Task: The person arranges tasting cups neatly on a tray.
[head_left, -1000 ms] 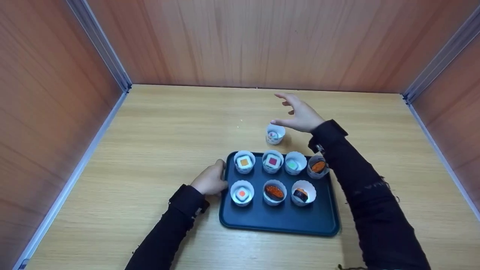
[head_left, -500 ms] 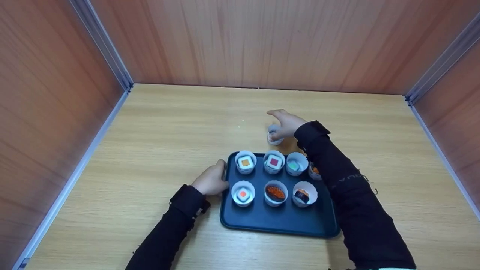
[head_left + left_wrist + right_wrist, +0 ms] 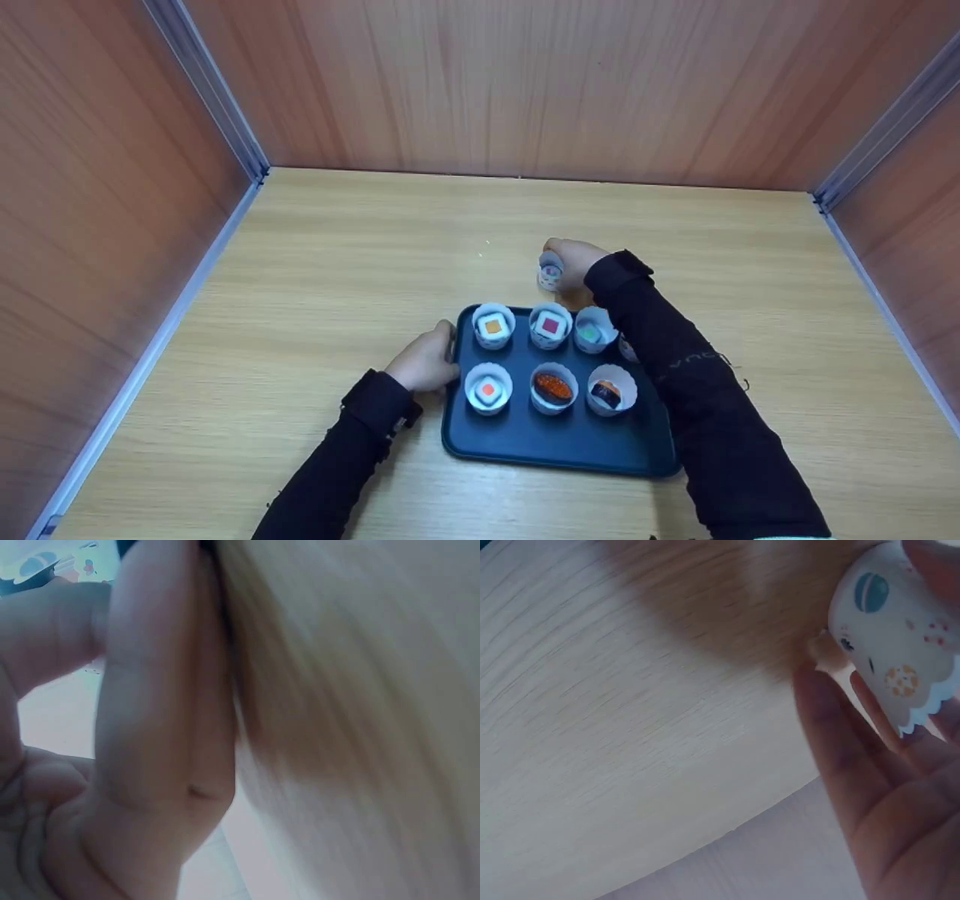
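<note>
My left hand (image 3: 425,358) grips the left rim of the dark blue-green tray (image 3: 555,448); its fingers (image 3: 150,690) fill much of the left wrist view, with the tray mostly hidden there. Behind the tray, my right hand (image 3: 576,262) holds a small white paper cup (image 3: 549,279) between thumb and fingers. Up close in the right wrist view, that paper cup (image 3: 889,622) shows a scalloped rim and a print of coloured balls and dots. A small piece with a pinkish mark sits inside it.
Several similar paper cups stand on the tray in two rows, among them one with an orange-topped sushi piece (image 3: 553,387) and one with a white square piece (image 3: 493,325). My right sleeve (image 3: 697,360) covers the tray's back right corner. Wood panels (image 3: 480,90) wall the table.
My right hand has come down and toward the tray from above the back cup, and its fingers have closed round that cup. The left hand stays on the tray's rim.
</note>
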Action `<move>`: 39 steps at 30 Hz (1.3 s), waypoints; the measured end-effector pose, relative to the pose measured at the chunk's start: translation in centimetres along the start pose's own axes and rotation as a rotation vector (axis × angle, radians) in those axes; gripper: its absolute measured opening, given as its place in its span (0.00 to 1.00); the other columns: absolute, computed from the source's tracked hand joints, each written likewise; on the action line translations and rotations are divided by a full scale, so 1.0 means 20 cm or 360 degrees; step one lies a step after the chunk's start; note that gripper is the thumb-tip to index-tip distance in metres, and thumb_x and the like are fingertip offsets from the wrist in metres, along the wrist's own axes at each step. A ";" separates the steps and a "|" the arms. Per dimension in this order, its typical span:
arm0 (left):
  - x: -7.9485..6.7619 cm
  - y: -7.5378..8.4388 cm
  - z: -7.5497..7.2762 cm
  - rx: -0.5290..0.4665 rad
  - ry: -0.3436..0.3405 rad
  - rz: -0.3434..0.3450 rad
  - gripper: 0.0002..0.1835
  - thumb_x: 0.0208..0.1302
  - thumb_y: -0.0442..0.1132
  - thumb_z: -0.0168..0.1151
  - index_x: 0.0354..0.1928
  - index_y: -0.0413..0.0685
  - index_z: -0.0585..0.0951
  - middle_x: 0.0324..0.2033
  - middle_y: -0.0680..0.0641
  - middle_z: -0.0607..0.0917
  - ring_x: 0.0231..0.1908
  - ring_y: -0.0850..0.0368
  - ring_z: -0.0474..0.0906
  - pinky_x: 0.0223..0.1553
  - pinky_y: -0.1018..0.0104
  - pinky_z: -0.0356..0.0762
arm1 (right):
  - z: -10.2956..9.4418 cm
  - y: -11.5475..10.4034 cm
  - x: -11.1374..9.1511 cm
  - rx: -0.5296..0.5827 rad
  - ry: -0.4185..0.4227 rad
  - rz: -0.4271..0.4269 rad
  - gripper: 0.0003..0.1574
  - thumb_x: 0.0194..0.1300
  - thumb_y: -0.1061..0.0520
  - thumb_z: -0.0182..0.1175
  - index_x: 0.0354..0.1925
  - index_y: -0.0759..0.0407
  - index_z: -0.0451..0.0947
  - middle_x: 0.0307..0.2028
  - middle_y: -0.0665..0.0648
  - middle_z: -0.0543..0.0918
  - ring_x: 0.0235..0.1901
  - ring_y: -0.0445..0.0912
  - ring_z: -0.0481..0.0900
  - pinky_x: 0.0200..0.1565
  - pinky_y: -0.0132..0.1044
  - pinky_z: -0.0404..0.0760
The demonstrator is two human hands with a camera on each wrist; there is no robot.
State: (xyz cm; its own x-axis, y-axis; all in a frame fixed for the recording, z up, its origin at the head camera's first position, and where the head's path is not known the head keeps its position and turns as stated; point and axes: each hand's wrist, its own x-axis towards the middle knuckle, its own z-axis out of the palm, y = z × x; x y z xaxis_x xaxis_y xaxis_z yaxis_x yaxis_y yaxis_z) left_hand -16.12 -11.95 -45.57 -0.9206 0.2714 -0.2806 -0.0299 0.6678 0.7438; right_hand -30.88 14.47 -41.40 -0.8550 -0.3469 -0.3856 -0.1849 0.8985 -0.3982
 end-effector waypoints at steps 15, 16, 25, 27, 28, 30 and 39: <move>0.01 0.01 0.00 -0.0022 -0.0016 -0.0057 0.22 0.61 0.31 0.61 0.56 0.41 0.68 0.24 0.47 0.74 0.17 0.55 0.76 0.18 0.65 0.77 | -0.07 0.07 0.00 0.0109 0.0152 -0.0120 0.36 0.55 0.59 0.69 0.60 0.57 0.66 0.54 0.60 0.77 0.52 0.54 0.73 0.59 0.50 0.73; 0.01 0.01 0.00 -0.0021 -0.0016 -0.0058 0.22 0.61 0.31 0.61 0.57 0.41 0.68 0.24 0.47 0.75 0.17 0.55 0.76 0.18 0.65 0.77 | -0.09 0.08 -0.01 0.0134 0.0176 -0.0154 0.36 0.55 0.59 0.69 0.59 0.58 0.66 0.54 0.61 0.77 0.52 0.54 0.73 0.59 0.50 0.73; 0.03 -0.01 0.00 0.0040 0.0026 0.0021 0.21 0.59 0.32 0.63 0.54 0.41 0.70 0.24 0.49 0.74 0.21 0.57 0.74 0.23 0.67 0.74 | -0.22 0.23 -0.20 0.0342 0.0437 -0.0423 0.35 0.53 0.60 0.70 0.57 0.65 0.67 0.52 0.65 0.76 0.49 0.56 0.73 0.53 0.50 0.72; 0.03 -0.01 0.00 0.0044 0.0035 0.0039 0.21 0.58 0.32 0.63 0.53 0.40 0.70 0.24 0.49 0.74 0.22 0.56 0.74 0.25 0.67 0.72 | -0.24 0.27 -0.25 0.0366 0.0476 -0.0428 0.36 0.54 0.60 0.70 0.58 0.64 0.66 0.53 0.66 0.76 0.50 0.57 0.73 0.54 0.51 0.72; 0.03 -0.01 0.00 0.0043 0.0036 0.0037 0.21 0.59 0.32 0.63 0.53 0.40 0.70 0.24 0.49 0.74 0.22 0.56 0.74 0.25 0.67 0.71 | -0.25 0.29 -0.28 0.0381 0.0493 -0.0418 0.36 0.54 0.60 0.70 0.58 0.64 0.66 0.53 0.65 0.76 0.50 0.56 0.73 0.53 0.51 0.72; 0.03 -0.01 0.00 0.0030 0.0033 0.0030 0.21 0.59 0.32 0.63 0.54 0.40 0.70 0.24 0.49 0.74 0.22 0.56 0.74 0.25 0.67 0.72 | -0.26 0.34 -0.34 0.0424 0.0498 -0.0410 0.36 0.55 0.59 0.70 0.59 0.63 0.66 0.54 0.65 0.76 0.52 0.57 0.73 0.54 0.51 0.72; 0.04 -0.01 -0.01 -0.0014 0.0001 -0.0026 0.23 0.59 0.30 0.61 0.57 0.40 0.68 0.25 0.48 0.76 0.20 0.56 0.76 0.23 0.66 0.76 | -0.21 0.47 -0.70 0.0465 0.0478 -0.0366 0.38 0.58 0.54 0.71 0.61 0.63 0.66 0.55 0.65 0.76 0.54 0.58 0.75 0.54 0.51 0.77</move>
State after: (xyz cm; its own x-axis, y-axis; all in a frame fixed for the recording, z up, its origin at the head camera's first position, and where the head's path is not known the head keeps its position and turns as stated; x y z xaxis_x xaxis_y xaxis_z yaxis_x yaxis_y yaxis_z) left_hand -16.90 -11.96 -45.79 -0.9203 0.2598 -0.2925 -0.0486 0.6659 0.7445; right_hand -22.59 28.97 -36.27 -0.9179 -0.3963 -0.0196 -0.2787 0.6792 -0.6790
